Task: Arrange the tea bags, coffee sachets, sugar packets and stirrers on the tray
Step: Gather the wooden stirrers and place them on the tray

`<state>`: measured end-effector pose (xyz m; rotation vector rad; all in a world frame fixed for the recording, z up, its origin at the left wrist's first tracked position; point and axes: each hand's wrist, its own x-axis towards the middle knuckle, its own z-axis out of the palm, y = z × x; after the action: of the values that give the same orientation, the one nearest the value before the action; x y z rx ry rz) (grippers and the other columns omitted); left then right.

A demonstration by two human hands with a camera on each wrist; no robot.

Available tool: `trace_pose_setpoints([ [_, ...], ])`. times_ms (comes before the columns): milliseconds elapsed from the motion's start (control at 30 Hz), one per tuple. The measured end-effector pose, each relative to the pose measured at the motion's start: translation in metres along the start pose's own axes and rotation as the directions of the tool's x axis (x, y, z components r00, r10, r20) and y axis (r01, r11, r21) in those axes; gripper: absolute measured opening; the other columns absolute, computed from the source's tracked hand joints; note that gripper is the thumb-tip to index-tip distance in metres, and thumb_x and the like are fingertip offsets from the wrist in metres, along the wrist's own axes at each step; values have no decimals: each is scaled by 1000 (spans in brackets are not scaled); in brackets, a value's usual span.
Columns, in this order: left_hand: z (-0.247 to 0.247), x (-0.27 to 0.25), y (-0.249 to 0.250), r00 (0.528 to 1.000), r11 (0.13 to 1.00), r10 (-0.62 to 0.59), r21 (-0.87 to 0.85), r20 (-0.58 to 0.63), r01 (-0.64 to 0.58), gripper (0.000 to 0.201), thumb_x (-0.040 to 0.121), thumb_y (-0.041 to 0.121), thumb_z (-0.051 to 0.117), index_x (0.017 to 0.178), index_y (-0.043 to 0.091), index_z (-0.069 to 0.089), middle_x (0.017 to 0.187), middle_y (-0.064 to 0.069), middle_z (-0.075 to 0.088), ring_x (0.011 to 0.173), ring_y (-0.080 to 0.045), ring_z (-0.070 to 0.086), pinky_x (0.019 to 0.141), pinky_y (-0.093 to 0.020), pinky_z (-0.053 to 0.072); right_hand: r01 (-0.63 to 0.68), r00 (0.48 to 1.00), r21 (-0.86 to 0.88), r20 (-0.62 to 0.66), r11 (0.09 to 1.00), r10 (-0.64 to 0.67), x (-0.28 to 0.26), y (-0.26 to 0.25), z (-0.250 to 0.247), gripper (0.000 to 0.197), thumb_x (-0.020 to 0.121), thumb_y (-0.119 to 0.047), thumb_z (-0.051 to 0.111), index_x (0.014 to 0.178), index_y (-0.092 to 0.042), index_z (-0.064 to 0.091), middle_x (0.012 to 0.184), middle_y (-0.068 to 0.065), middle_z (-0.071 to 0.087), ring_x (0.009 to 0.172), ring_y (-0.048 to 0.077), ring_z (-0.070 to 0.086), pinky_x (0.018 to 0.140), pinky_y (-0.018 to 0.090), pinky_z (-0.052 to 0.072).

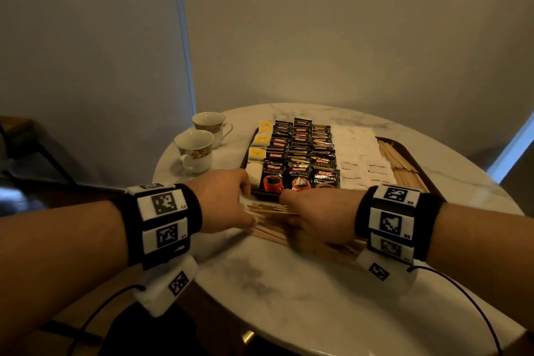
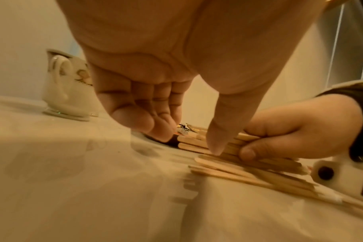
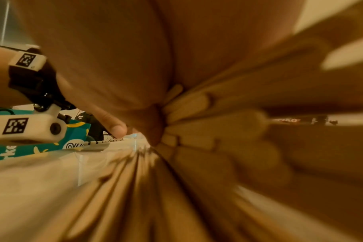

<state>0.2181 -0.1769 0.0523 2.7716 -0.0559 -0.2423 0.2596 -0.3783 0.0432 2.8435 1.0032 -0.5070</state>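
A dark tray (image 1: 406,144) on the marble table holds tea bags (image 1: 258,153) at its left, black coffee sachets (image 1: 300,153) in the middle, white sugar packets (image 1: 355,153) and a row of wooden stirrers (image 1: 401,165) at its right. In front of the tray my right hand (image 1: 291,211) (image 2: 280,139) grips a bundle of stirrers (image 1: 271,208) (image 2: 199,144) (image 3: 207,127). My left hand (image 1: 248,202) (image 2: 189,140) meets the bundle's left ends, its thumb (image 2: 218,131) pointing down onto them and its fingers loosely bent beside them. More loose stirrers (image 1: 274,233) (image 2: 249,173) lie on the table under both hands.
Two patterned teacups (image 1: 195,150) (image 1: 211,124) stand left of the tray; one teacup (image 2: 68,85) shows in the left wrist view. The round table (image 1: 289,283) ends close behind my wrists. A teal box (image 3: 41,147) lies beyond the table on the left side.
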Motion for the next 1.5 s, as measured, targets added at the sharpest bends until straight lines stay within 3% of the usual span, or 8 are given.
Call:
trace_pose_setpoints([
  [400,-13,19,3,968,930,117,-317,-224,-186,23,96,30,69,118,29,64,96,8,71,81,-11,69,81,-39,61,46,975,319,-222,947,28,-4,12,-28,8,107,-29,46,111,-36,44,88,-8,60,77,12,60,69,33,52],
  [567,-28,37,20,880,819,164,-435,-446,-374,23,104,20,58,122,27,71,90,2,72,72,-10,67,79,-42,62,173,977,759,-213,628,-12,-4,22,-36,7,106,-26,51,108,-33,52,81,5,57,60,16,53,57,32,52],
  [767,-51,58,49,797,770,357,-331,-487,-546,28,103,15,58,124,28,71,108,13,73,97,-2,68,92,-32,57,215,966,899,-253,380,50,3,28,-47,32,101,-38,58,79,-17,50,61,1,47,49,17,42,50,29,43],
  [867,-57,68,54,742,707,405,-331,-535,-625,45,99,10,61,139,30,57,108,8,68,87,-7,70,78,-30,61,180,977,959,-200,220,75,6,33,-54,33,101,-37,58,77,-16,48,59,1,41,46,17,40,47,28,42],
  [967,-58,77,55,692,634,413,-359,-592,-685,61,89,9,56,148,25,50,121,6,65,96,-13,70,82,-33,62,147,985,964,-163,221,52,12,37,-58,41,101,-38,57,68,-17,46,56,0,38,43,14,35,43,25,38],
  [1133,-55,90,53,681,531,430,-444,-592,-722,43,92,2,51,131,11,67,114,-1,75,110,-13,71,95,-36,60,156,985,962,-169,223,40,27,45,-59,37,99,-38,62,70,-18,47,57,1,40,44,16,35,46,26,36],
  [1333,-57,122,38,804,203,292,-788,-518,-581,36,104,24,48,123,2,69,121,-16,73,107,-35,72,94,-47,58,318,945,929,-326,189,16,44,56,-69,39,97,-45,63,75,-16,48,55,0,39,43,16,35,44,25,37],
  [1500,-33,148,28,972,-250,56,-946,-227,-207,45,107,43,43,117,7,68,110,-14,75,95,-28,74,86,-41,59,670,742,742,-670,-22,32,54,56,-105,45,88,-52,61,62,-21,41,50,-3,30,41,17,22,44,24,26],
])
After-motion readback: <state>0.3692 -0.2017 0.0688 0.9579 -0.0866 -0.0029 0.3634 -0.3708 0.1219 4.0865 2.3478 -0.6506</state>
